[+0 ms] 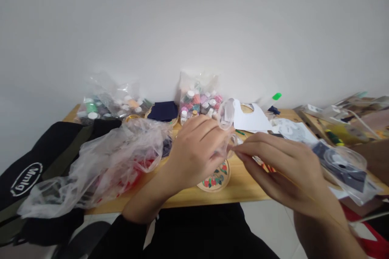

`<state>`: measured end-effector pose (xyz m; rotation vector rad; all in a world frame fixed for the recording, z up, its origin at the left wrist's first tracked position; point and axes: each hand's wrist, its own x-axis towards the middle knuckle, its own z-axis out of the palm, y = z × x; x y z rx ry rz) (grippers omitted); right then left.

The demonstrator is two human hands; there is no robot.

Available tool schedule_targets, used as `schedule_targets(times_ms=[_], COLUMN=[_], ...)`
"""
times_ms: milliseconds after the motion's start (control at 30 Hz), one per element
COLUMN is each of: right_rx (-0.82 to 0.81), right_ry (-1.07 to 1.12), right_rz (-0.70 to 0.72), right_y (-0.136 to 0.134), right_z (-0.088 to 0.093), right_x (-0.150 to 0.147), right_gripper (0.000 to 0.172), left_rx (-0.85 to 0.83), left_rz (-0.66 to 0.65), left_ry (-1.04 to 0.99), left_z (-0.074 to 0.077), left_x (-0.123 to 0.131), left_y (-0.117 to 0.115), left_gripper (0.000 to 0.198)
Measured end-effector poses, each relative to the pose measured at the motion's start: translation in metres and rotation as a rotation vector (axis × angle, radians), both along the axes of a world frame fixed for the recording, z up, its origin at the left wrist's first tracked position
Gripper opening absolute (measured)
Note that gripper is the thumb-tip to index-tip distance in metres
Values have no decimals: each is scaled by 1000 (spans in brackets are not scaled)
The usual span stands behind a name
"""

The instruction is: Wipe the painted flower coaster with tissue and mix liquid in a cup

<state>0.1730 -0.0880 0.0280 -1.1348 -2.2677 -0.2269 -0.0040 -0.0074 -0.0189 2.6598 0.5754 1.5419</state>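
Note:
My left hand (194, 151) is closed around a clear plastic spool (226, 114), whose round rims stick out past the fingers. Beside it, my right hand (282, 170) has its thumb and fingertips pinched together at the spool's lower rim. Whatever lies in that pinch is too small to make out. Both hands are raised over the wooden table (243, 188). Below and partly behind the left hand lies a round embroidery piece (214, 178) with red and green motifs.
Bags of small bottles (200, 97) stand against the wall. A crumpled plastic bag (118, 149) and a black bag (33, 170) lie at left. White paper with a cut-out (252, 119) is behind my hands. Another clear spool (345, 158) sits at right on a packet.

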Motion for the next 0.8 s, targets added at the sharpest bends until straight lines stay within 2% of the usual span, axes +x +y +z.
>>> schedule_targets(times_ms=[67, 200, 267, 333, 433, 533, 667, 800], right_rx=[-22, 29, 14, 5, 11, -37, -24, -61], right_ry=[-6, -54, -65, -21, 34, 63, 111, 170], right_rz=[8, -73, -27, 5, -31, 22, -36, -11], right_y=[-1, -2, -2, 0, 3, 6, 8, 8], right_z=[0, 0, -2, -4, -6, -7, -9, -13], right_x=[-1, -3, -4, -6, -7, -8, -9, -8], right_gripper=[11, 9, 10, 11, 10, 11, 10, 11], left_rx=[2, 74, 100, 95, 79, 79, 51, 39], left_rz=[3, 19, 46, 64, 70, 73, 65, 62], left_ry=[9, 7, 5, 12, 14, 14, 18, 22], left_z=[1, 3, 3, 2, 0, -1, -1, -3], left_x=[-1, 0, 0, 0, -1, -3, -5, -5], left_y=[0, 1, 1, 1, 1, 2, 4, 5], left_gripper=[17, 15, 12, 10, 13, 17, 17, 17])
